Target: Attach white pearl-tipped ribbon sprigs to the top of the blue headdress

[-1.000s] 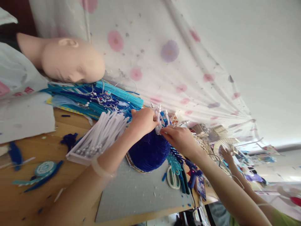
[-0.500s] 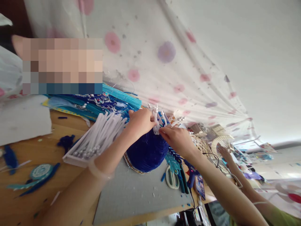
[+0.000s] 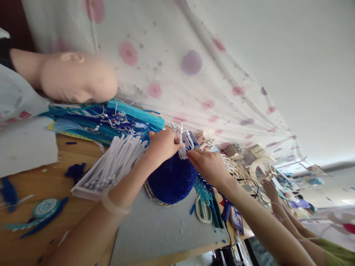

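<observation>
A dark blue velvet dome-shaped headpiece (image 3: 172,179) with a beaded rim stands on a grey cutting mat (image 3: 163,229). At its top sits a white pearl-trimmed ornament (image 3: 183,142). My left hand (image 3: 162,146) is closed on the ornament from the left. My right hand (image 3: 206,164) pinches the same ornament from the right, fingers pressed together. Both forearms reach in from the bottom of the view.
A white tray of pearl-tipped strips (image 3: 111,168) lies left of the headpiece. Behind it are teal fringe pieces (image 3: 116,118) and a mannequin head (image 3: 74,77). Scissors (image 3: 202,210) and a blue glue gun (image 3: 226,208) lie at right. Another person's hand (image 3: 270,188) works further right.
Both hands stay on the ornament and have barely shifted. The view has drifted slightly, and the other person's hand has moved a little lower.
</observation>
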Demonstrator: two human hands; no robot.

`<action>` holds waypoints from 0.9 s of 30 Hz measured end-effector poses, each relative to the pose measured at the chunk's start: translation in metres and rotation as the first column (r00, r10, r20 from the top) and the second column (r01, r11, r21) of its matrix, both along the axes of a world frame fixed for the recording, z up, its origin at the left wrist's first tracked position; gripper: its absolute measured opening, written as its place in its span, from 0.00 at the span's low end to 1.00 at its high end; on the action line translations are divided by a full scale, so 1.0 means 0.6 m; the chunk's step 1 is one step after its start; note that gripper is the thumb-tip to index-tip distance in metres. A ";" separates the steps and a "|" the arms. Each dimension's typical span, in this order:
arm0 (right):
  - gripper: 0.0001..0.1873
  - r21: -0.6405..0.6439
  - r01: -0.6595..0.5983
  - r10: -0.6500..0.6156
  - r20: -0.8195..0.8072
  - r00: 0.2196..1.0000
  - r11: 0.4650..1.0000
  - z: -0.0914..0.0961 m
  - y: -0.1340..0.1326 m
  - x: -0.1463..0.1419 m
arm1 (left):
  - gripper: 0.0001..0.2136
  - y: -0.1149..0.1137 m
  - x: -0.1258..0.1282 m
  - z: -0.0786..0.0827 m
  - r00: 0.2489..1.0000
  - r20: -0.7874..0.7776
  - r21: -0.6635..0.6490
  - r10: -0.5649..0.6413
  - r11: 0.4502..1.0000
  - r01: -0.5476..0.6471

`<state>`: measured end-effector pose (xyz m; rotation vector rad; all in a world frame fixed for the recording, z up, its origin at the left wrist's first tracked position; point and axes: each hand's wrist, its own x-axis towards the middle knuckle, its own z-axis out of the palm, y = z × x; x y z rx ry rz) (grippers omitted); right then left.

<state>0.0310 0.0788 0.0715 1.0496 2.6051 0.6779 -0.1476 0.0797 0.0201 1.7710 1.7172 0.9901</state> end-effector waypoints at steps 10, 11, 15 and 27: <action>0.13 -0.040 0.066 -0.069 -0.076 0.995 0.997 -0.004 -0.015 0.010 | 0.09 -0.004 -0.001 0.009 0.999 -0.045 -0.030 -0.005 1.000 0.004; 0.14 -0.022 0.082 -0.084 -0.081 0.993 0.996 -0.007 -0.014 0.010 | 0.09 -0.004 -0.002 0.010 0.999 -0.050 -0.032 -0.005 0.999 0.003; 0.13 -0.005 0.090 -0.090 -0.053 0.995 0.996 -0.017 -0.007 0.004 | 0.08 -0.005 -0.002 0.012 0.998 -0.070 -0.038 -0.005 0.999 0.002; 0.12 -0.048 0.002 0.000 0.044 0.999 0.999 -0.010 -0.013 -0.012 | 0.09 -0.010 0.000 0.016 0.997 -0.079 -0.032 -0.006 0.999 0.004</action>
